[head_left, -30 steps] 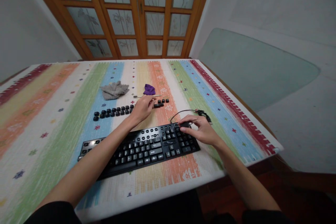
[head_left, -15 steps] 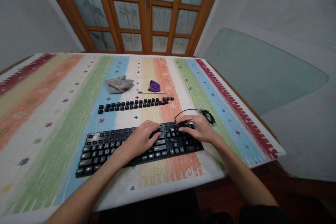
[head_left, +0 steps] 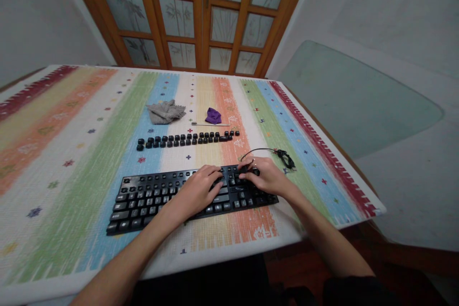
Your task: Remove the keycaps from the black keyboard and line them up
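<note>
A black keyboard (head_left: 134, 201) lies on the table, its upper rows bare of keycaps at the left. My left hand (head_left: 201, 189) rests across its middle-right part, fingers stretched toward the back edge and thumb apart. Over the right-hand keys, my right hand (head_left: 265, 174) is closed on a small dark tool (head_left: 244, 169), which looks like a keycap puller; the fingers hide most of it. Behind the keyboard, loose black keycaps (head_left: 182, 139) stand in two rows.
A thin brush-like stick (head_left: 211, 125), a purple cloth (head_left: 213, 115) and a crumpled grey cloth (head_left: 165, 112) lie beyond the keycaps. The coiled keyboard cable (head_left: 285, 158) sits at the back right. A striped cloth (head_left: 71, 186) covers the table.
My right hand has shifted slightly left over the keyboard, and the metal part seen near its fingertips is now hidden. My left fingers lie a little flatter. The view has shifted slightly.
</note>
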`<state>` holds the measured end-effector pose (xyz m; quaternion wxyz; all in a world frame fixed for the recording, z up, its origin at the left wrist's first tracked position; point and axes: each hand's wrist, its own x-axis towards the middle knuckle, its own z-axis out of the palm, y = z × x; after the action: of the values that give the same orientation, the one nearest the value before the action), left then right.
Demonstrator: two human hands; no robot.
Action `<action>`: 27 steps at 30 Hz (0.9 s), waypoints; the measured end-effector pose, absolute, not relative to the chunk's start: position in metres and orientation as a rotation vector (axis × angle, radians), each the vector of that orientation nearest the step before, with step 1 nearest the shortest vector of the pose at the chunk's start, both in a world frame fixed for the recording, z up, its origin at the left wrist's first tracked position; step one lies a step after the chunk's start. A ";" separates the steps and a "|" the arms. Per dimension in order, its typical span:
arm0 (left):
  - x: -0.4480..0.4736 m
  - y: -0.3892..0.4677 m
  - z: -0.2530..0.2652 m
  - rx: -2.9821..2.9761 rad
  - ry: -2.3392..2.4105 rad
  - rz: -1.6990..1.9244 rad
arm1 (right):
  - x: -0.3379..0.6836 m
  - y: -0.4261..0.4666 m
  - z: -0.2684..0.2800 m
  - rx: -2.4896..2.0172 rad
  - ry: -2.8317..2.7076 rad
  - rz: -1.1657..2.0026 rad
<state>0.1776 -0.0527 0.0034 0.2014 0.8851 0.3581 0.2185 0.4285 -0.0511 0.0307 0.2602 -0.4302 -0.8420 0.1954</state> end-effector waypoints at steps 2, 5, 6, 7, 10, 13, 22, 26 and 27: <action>0.177 -0.053 0.003 2.480 0.992 0.609 | 0.425 -0.055 0.034 -1.178 -2.384 0.445; 0.177 -0.054 0.004 2.482 0.992 0.599 | 0.423 -0.058 0.039 -1.210 -2.473 0.379; 0.177 -0.054 0.004 2.480 0.996 0.596 | 0.424 -0.058 0.040 -1.223 -2.463 0.388; 0.177 -0.054 0.004 2.482 0.997 0.594 | 0.425 -0.057 0.041 -1.235 -2.434 0.414; 0.176 -0.055 0.005 2.495 0.998 0.587 | 0.429 -0.051 0.041 -1.244 -2.296 0.556; 0.176 -0.054 0.004 2.512 0.993 0.571 | 0.428 -0.045 0.039 -1.241 -2.187 0.669; 0.175 -0.053 0.007 2.519 0.976 0.554 | 0.438 -0.022 0.032 -1.338 -1.858 0.979; 0.174 -0.051 0.011 2.521 0.958 0.565 | 0.445 -0.022 0.030 -1.311 -1.775 1.112; 0.174 -0.049 0.013 2.515 0.953 0.569 | 0.446 -0.023 0.030 -1.303 -1.742 1.151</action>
<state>0.1742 -0.0494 0.0126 0.1949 0.8973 0.3401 0.2030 0.4459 -0.0231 0.0296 0.3337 -0.4991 -0.6673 0.4407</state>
